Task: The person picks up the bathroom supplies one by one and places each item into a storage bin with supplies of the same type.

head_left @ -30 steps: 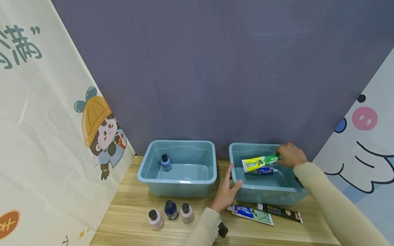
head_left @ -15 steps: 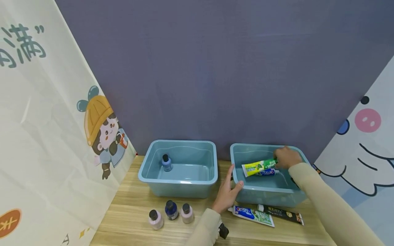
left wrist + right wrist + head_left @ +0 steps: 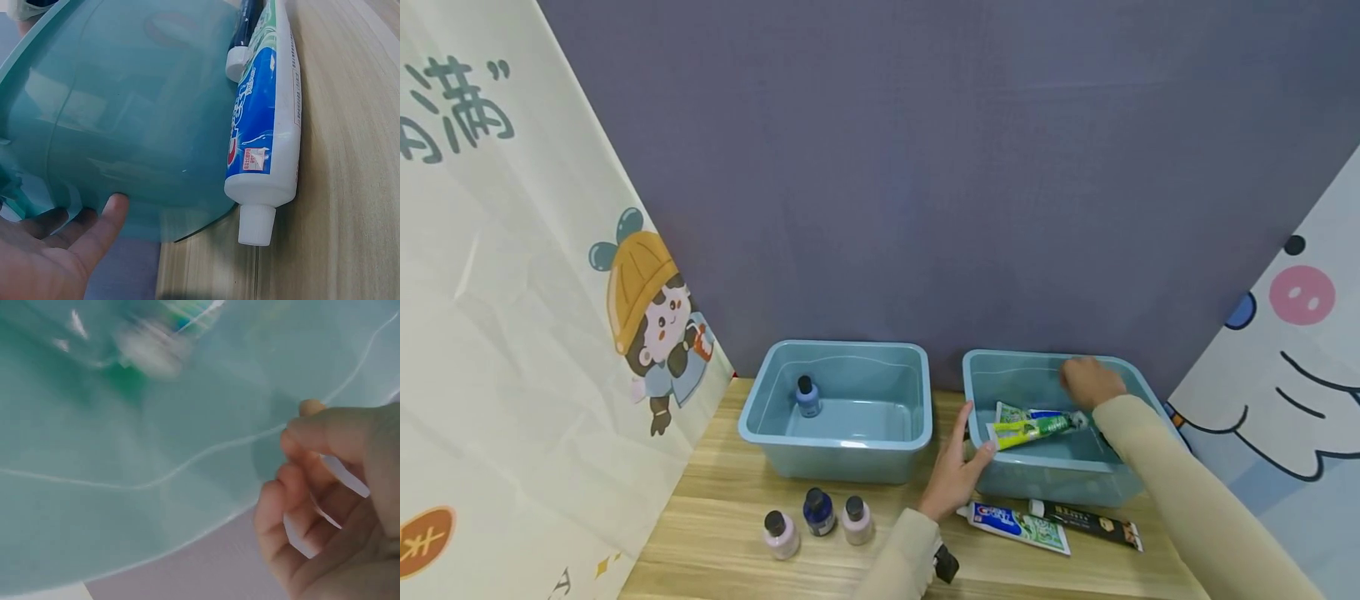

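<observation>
In the head view my left hand [image 3: 955, 479] rests against the left end of the right blue-green bin [image 3: 1052, 483]. Its fingers are extended along the wall, with the thumb by the front corner; the left wrist view shows straight fingertips on the bin's outside. My right hand [image 3: 1090, 383] hovers over the bin's back right part. Nothing is in its grasp, and the right wrist view shows loosely bent fingers. Inside lie a yellow-green toothpaste tube [image 3: 1026, 431] and, partly hidden behind it, a blue toothpaste tube [image 3: 1047, 413].
Before the right bin lie a blue-white toothpaste tube [image 3: 1018, 528] and a black toothpaste tube [image 3: 1093, 523]. A second bin [image 3: 842, 462] stands left, holding a small blue bottle [image 3: 808, 400]. Two pink bottles [image 3: 782, 537] and a dark blue bottle [image 3: 819, 514] stand in front of it.
My right hand has let go of the yellow-green toothpaste tube, which now lies lower in the bin, towards the front. That hand has shifted slightly left; my left hand has stayed in place.
</observation>
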Action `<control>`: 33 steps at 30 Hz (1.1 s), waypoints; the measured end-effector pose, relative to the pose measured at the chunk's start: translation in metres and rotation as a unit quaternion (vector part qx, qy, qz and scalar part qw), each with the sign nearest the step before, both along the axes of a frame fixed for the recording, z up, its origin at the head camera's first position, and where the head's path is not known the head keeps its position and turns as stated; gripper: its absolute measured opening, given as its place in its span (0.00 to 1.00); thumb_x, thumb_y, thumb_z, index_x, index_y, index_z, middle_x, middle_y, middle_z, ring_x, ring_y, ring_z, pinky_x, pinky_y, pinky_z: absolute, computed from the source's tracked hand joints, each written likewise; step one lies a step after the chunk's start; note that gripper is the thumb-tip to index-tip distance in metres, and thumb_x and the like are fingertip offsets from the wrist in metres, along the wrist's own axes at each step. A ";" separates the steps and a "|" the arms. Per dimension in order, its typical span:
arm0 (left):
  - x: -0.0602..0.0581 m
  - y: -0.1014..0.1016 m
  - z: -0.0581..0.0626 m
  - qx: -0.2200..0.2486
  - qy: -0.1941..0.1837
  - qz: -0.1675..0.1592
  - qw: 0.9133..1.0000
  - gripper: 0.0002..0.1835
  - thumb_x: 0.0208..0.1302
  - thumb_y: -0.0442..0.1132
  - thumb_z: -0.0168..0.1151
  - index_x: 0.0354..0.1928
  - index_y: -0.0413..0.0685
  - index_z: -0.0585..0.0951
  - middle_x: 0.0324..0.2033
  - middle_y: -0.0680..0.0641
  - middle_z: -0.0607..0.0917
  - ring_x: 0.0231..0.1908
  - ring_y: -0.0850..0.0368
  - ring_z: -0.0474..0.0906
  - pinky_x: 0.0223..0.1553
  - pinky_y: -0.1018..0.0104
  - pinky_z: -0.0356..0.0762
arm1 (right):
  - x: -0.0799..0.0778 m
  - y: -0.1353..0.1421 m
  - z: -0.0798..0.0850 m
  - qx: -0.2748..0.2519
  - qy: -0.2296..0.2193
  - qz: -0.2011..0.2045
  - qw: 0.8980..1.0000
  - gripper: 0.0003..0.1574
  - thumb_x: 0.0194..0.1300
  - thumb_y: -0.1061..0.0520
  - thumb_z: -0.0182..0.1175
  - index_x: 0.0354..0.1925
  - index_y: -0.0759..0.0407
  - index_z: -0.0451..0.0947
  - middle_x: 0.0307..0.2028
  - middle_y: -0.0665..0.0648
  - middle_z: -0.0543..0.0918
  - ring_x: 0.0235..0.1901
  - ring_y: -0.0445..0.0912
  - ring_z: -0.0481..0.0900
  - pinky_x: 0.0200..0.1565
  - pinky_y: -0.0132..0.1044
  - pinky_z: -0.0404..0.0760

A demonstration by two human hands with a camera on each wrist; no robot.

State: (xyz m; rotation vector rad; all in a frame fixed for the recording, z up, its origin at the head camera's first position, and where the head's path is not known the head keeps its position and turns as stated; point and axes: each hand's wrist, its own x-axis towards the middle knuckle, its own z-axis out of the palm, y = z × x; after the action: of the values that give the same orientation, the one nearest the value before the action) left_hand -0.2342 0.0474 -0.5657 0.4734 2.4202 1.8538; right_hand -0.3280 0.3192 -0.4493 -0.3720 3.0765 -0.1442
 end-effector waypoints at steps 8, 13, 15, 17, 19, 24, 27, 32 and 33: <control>0.000 0.000 0.002 0.001 0.002 -0.003 1.000 0.38 0.77 0.60 0.51 0.80 0.83 0.44 0.81 0.57 0.53 0.77 0.44 0.58 0.70 0.37 0.66 | -0.006 -0.001 0.010 -0.004 0.005 0.010 1.000 0.16 0.68 0.70 0.53 0.26 0.57 0.80 0.25 0.56 0.78 0.25 0.47 0.73 0.28 0.43 0.74; 0.000 0.000 0.002 0.004 0.001 -0.004 1.000 0.38 0.76 0.62 0.51 0.80 0.82 0.45 0.81 0.56 0.54 0.77 0.44 0.58 0.70 0.37 0.65 | -0.002 0.006 0.010 -0.015 -0.040 0.019 0.999 0.16 0.68 0.67 0.51 0.26 0.54 0.77 0.24 0.52 0.75 0.24 0.45 0.69 0.28 0.40 0.68; 0.000 0.000 0.002 0.004 0.002 -0.004 1.000 0.38 0.76 0.61 0.52 0.80 0.82 0.45 0.81 0.56 0.54 0.77 0.44 0.58 0.70 0.37 0.65 | -0.001 0.009 0.010 -0.022 -0.058 0.023 0.998 0.14 0.68 0.66 0.52 0.28 0.53 0.77 0.25 0.52 0.76 0.25 0.45 0.69 0.29 0.39 0.68; -0.001 0.000 0.002 0.005 0.004 -0.004 1.000 0.38 0.76 0.60 0.52 0.80 0.82 0.45 0.81 0.56 0.54 0.77 0.45 0.58 0.70 0.38 0.65 | 0.000 0.011 0.009 -0.031 -0.074 0.023 0.997 0.12 0.68 0.65 0.54 0.30 0.53 0.78 0.26 0.52 0.77 0.25 0.45 0.69 0.30 0.40 0.69; -0.001 0.000 0.002 0.006 0.003 -0.006 1.000 0.38 0.76 0.60 0.52 0.80 0.82 0.45 0.81 0.57 0.53 0.77 0.45 0.57 0.71 0.38 0.65 | 0.002 0.013 0.010 -0.038 -0.083 0.023 0.996 0.11 0.67 0.65 0.54 0.31 0.54 0.79 0.27 0.52 0.78 0.26 0.45 0.70 0.31 0.40 0.70; 0.000 0.000 0.002 0.011 -0.003 -0.010 1.000 0.38 0.76 0.62 0.51 0.80 0.82 0.44 0.81 0.59 0.52 0.78 0.47 0.56 0.72 0.40 0.64 | 0.004 0.015 0.010 -0.044 -0.086 0.017 0.995 0.09 0.66 0.65 0.56 0.33 0.54 0.81 0.30 0.53 0.81 0.27 0.46 0.72 0.32 0.42 0.73; 0.000 0.000 0.002 0.014 -0.003 -0.012 1.000 0.38 0.76 0.62 0.51 0.80 0.82 0.44 0.81 0.58 0.52 0.78 0.47 0.56 0.72 0.40 0.64 | 0.004 0.016 0.009 -0.045 -0.086 0.014 0.995 0.06 0.68 0.62 0.60 0.37 0.55 0.83 0.34 0.55 0.84 0.30 0.47 0.75 0.33 0.45 0.76; 0.000 0.000 0.002 0.017 -0.003 -0.013 1.000 0.38 0.76 0.61 0.51 0.80 0.82 0.44 0.81 0.59 0.51 0.78 0.47 0.55 0.73 0.41 0.64 | 0.006 0.017 0.010 -0.061 -0.082 0.015 0.995 0.08 0.69 0.59 0.63 0.46 0.57 0.84 0.41 0.60 0.87 0.35 0.49 0.82 0.35 0.48 0.81; 0.000 0.000 0.002 0.017 -0.002 -0.012 1.000 0.38 0.76 0.62 0.51 0.80 0.82 0.44 0.81 0.59 0.52 0.78 0.47 0.56 0.72 0.41 0.64 | 0.006 0.018 0.010 -0.065 -0.079 0.017 0.995 0.08 0.69 0.59 0.63 0.46 0.57 0.83 0.41 0.61 0.87 0.36 0.50 0.83 0.35 0.48 0.81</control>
State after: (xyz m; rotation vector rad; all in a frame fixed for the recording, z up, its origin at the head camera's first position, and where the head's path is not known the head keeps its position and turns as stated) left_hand -0.2341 0.0470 -0.5636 0.4973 2.3735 1.8862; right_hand -0.3218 0.3371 -0.4397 -0.3965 2.9112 -0.3559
